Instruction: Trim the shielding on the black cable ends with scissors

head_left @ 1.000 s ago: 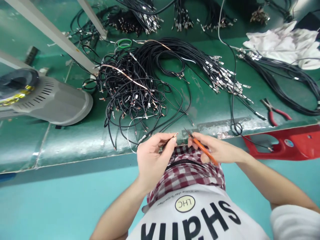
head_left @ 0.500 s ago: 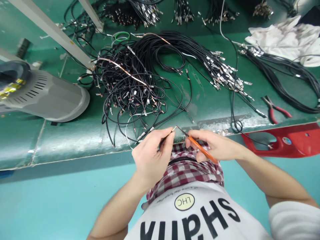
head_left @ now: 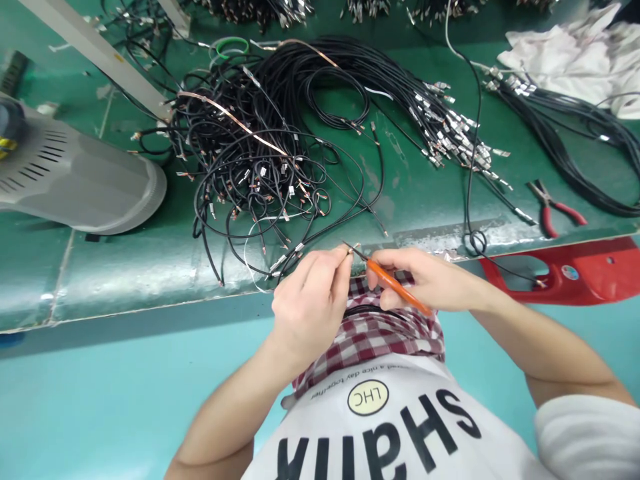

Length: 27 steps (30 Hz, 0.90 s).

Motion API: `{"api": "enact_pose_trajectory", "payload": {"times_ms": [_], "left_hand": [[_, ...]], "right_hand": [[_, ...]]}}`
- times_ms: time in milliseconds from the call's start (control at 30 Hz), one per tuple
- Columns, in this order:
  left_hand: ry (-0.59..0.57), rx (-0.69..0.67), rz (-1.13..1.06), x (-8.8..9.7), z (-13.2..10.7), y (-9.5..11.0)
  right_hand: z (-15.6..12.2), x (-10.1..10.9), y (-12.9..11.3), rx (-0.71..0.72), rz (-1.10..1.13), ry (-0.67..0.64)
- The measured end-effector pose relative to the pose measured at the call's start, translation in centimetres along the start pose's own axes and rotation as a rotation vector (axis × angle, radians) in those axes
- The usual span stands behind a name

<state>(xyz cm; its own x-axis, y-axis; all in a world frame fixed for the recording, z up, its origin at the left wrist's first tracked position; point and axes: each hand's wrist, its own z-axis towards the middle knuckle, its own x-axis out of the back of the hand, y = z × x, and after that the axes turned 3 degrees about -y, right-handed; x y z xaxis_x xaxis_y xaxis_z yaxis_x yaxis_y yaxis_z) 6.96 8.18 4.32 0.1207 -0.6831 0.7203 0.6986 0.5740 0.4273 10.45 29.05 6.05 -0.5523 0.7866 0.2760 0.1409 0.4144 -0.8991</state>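
Closer to the left hand (head_left: 313, 293) than one second ago, the slim orange-handled tool with a dark pointed tip (head_left: 397, 285) has come across so that its tip overlaps the thin, copper-coloured cable end (head_left: 356, 247); then, a gap lay between them. That cable end sits at the left fingertips, pinched by thumb and forefinger, just over the table's near edge. The right hand (head_left: 420, 277) grips the handle in its fingers.

Work on this one end looks under way rather than finished; whether tip and end actually touch is too small to tell. Plenty seems left: a large tangled heap of thin black cables (head_left: 250, 140) shows many bare copper ends, while its far-right ends carry silvery metal terminals (head_left: 460, 130). Which are finished, I cannot tell.

The scuffed, glossy green table (head_left: 150, 273) also bears a grey plastic machine housing (head_left: 95, 177), red-handled pliers (head_left: 547, 221), a looped black cable bundle (head_left: 555, 157) and crumpled white cloth (head_left: 565, 57). Below lies a plain turquoise floor (head_left: 125, 380), with a red plastic piece with a cut-out (head_left: 595, 270) jutting past the table edge.
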Motion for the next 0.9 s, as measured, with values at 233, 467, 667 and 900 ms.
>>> {"api": "enact_pose_trajectory", "payload": {"times_ms": [233, 467, 667, 900], "left_hand": [[0.002, -0.016, 0.027, -0.5, -0.4, -0.3], [0.0, -0.005, -0.007, -0.7, -0.5, -0.2], [0.063, 0.077, -0.013, -0.4, -0.4, -0.8], [-0.219, 0.586, -0.701, 0.7, -0.2, -0.8]], "right_hand": [[0.0, -0.3, 0.0, -0.017, -0.093, 0.06], [-0.2, -1.0, -0.9, -0.105, -0.311, 0.157], [-1.0, -0.7, -0.5, -0.177, -0.397, 0.129], [-1.1, 0.1, 0.0, -0.086, -0.243, 0.053]]}}
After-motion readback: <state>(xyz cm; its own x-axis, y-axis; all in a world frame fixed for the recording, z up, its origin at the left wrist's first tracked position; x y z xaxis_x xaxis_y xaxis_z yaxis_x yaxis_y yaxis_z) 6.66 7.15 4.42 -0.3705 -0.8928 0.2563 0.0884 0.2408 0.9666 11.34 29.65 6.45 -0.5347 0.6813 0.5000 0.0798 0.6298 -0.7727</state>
